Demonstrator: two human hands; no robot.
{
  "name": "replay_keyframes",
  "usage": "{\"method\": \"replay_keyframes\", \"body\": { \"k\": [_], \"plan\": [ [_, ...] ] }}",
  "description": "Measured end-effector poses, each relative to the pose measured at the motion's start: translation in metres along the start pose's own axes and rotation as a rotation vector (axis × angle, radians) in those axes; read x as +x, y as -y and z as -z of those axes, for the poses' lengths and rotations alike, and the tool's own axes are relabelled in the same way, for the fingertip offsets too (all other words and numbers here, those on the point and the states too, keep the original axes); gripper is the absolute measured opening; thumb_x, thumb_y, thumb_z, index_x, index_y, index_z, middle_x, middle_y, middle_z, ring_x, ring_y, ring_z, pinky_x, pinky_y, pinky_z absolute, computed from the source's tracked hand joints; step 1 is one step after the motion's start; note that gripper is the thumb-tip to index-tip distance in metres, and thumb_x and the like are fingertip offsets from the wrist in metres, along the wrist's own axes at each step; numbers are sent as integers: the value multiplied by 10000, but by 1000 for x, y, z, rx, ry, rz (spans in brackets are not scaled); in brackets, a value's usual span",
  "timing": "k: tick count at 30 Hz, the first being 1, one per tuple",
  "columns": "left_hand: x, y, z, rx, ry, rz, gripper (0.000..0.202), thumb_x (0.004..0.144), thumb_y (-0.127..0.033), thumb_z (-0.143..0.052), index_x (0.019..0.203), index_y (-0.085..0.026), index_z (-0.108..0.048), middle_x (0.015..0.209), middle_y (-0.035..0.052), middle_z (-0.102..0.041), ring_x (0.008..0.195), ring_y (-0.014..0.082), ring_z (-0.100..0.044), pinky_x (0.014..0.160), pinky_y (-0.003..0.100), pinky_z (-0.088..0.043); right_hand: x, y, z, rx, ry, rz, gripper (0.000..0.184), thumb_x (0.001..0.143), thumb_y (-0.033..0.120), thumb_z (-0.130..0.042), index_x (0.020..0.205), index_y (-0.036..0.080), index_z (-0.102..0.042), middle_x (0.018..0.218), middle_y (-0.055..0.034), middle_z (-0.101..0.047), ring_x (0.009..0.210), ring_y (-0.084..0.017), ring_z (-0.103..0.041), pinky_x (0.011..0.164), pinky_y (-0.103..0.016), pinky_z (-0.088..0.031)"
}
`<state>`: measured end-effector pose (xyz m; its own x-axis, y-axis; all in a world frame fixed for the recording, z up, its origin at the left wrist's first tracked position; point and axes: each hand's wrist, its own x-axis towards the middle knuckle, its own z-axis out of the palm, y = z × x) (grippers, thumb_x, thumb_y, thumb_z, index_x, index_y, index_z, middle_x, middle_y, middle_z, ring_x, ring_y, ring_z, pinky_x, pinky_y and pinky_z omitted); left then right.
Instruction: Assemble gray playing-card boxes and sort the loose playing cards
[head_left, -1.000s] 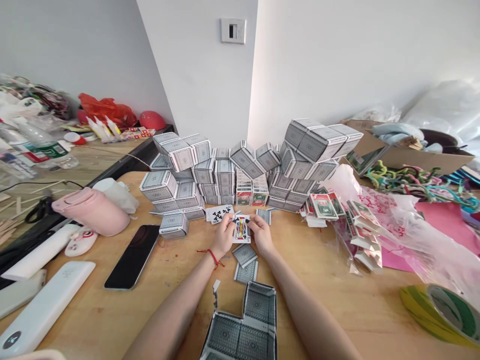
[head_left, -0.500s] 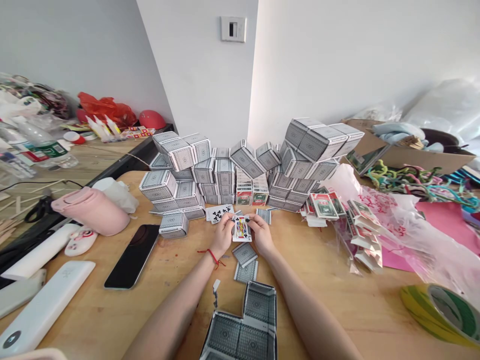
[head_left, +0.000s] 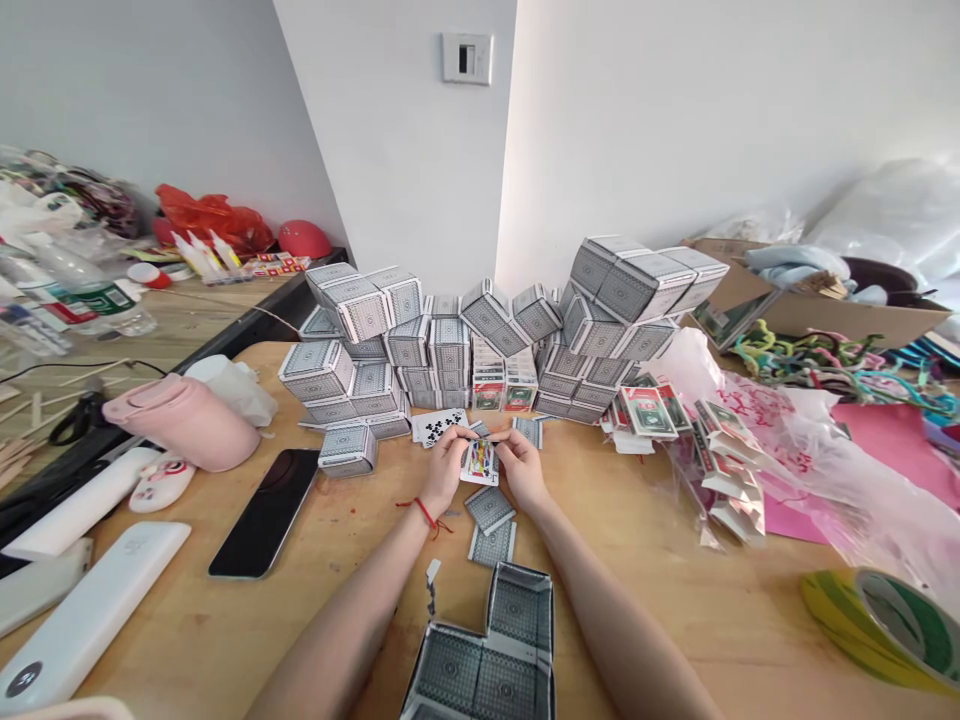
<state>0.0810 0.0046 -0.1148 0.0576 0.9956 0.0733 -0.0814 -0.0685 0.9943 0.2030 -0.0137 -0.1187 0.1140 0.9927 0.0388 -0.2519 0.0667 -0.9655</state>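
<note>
A face playing card (head_left: 480, 464) is pinched between my left hand (head_left: 445, 468) and my right hand (head_left: 522, 464), with fingers at its far edge, which looks bent up. A red string bracelet circles my left wrist. Just beyond my left hand, a few cards (head_left: 441, 427) lie face up, a club card on top. Another card (head_left: 528, 431) rests face down past my right hand. Between my forearms lie two face-down cards (head_left: 491, 520). Nearest to me stands a block structure (head_left: 480, 670) made of grey-backed cards.
Stacked card blocks (head_left: 442, 350) line the table's back, with card decks (head_left: 502, 385) in the middle. At left are a phone (head_left: 264, 515), a power bank (head_left: 97, 620) and a pink bottle (head_left: 184, 420). Opened card boxes (head_left: 731, 470), plastic and a tape roll (head_left: 885, 625) lie right.
My fingers have moved to the far edge of the card, which now appears folded there. The card has shifted slightly left. Everything around stays in place.
</note>
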Motion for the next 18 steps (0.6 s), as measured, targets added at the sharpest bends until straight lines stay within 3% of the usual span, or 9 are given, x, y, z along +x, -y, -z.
{"method": "replay_keyframes", "body": {
  "k": [5, 9, 13, 18],
  "plan": [
    [1, 1, -2, 9, 36, -15, 208, 727, -203, -395, 788, -164, -590, 847, 19, -600, 793, 139, -542, 689, 232, -429, -1, -6, 1, -191, -76, 127, 118, 708, 262, -464, 761, 185, -537, 661, 13, -561, 566, -117, -485, 538, -222, -386],
    [1, 6, -4, 52, 37, -56, 249, 792, -265, -356, 824, -167, -583, 867, 28, -605, 818, 144, -545, 752, 255, -419, -5, -9, 0, -332, -118, 180, 145, 739, 259, -427, 801, 183, -535, 611, 27, -516, 497, -98, -416, 485, -205, -343],
    [1, 10, -5, 171, 2, -72, 266, 811, -351, -368, 775, -160, -550, 733, 14, -563, 713, 132, -519, 664, 237, -409, -7, -7, -1, -423, -116, 195, 167, 752, 255, -410, 806, 176, -547, 547, 43, -456, 452, -89, -361, 443, -199, -301],
    [1, 10, -6, 309, -25, -66, 203, 786, -350, -425, 729, -169, -496, 654, -19, -500, 616, 116, -465, 577, 218, -372, -10, 0, -1, -432, -69, 207, 190, 745, 256, -418, 821, 171, -570, 616, 17, -518, 490, -94, -399, 470, -204, -332]
  ]
}}
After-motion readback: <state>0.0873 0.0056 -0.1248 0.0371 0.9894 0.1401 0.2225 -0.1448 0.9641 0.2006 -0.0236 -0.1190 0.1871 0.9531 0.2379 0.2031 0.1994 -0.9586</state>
